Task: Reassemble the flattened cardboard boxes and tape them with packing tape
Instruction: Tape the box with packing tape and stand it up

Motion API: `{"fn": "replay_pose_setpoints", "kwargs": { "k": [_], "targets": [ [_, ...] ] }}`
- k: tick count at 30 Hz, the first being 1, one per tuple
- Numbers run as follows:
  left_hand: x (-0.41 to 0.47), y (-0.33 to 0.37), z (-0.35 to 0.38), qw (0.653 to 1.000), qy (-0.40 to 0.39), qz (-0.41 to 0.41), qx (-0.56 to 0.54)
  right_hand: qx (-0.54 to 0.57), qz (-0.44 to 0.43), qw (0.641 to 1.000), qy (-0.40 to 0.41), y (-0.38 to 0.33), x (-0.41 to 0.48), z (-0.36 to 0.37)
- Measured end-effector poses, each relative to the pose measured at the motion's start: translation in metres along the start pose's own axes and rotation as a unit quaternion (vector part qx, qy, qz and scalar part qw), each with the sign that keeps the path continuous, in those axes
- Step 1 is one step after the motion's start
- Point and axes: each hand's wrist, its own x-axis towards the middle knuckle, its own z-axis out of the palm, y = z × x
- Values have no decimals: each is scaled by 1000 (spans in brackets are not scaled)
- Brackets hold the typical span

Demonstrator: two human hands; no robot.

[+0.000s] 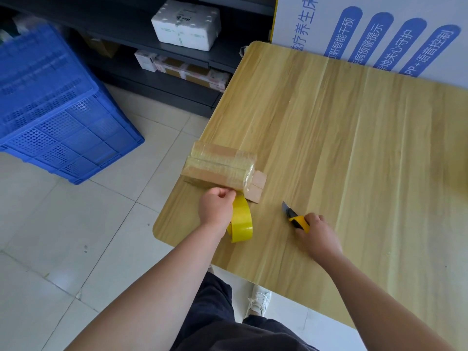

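A small cardboard box (222, 171) lies at the near left part of the wooden table (354, 148), wrapped in glossy clear tape, with short flaps sticking out at its right end. My left hand (215, 207) grips a yellowish roll of packing tape (241, 220) just in front of the box, the roll standing on edge against the table. To the right, my right hand (316, 233) holds a yellow and black utility knife (295, 216) low over the table, its blade out and pointing toward the box.
A blue plastic crate (55, 107) stands on the tiled floor to the left. Dark shelving (177, 46) behind holds a white foam box (186, 25) and cartons. A white signboard with blue print (379, 34) leans at the table's far edge.
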Motion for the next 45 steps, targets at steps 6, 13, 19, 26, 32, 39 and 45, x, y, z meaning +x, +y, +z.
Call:
{"fn": "replay_pose_setpoints", "kwargs": {
  "k": [6, 13, 19, 26, 32, 39, 45],
  "targets": [
    [3, 0, 0, 1000, -8, 13, 17, 264, -150, 949, 85, -78, 8, -43],
    [11, -3, 0, 998, -28, 34, 45, 342, -98, 934, -30, -138, 50, -48],
    [21, -15, -10, 993, -103, 31, 47, 380, -65, 921, -51, -135, 69, -35],
    [29, -21, -15, 984, -160, 47, 60, 358, -62, 930, -49, -132, 74, -36],
    [30, -17, -20, 980, -156, 87, 91, 322, -56, 942, -70, -132, 61, -51],
    [30, -10, -18, 977, -152, 94, 113, 224, -178, 955, -71, -84, 3, -67],
    [28, -5, -16, 975, -152, 95, 133, 104, -180, 973, -97, -83, -11, -53]
  ]
}}
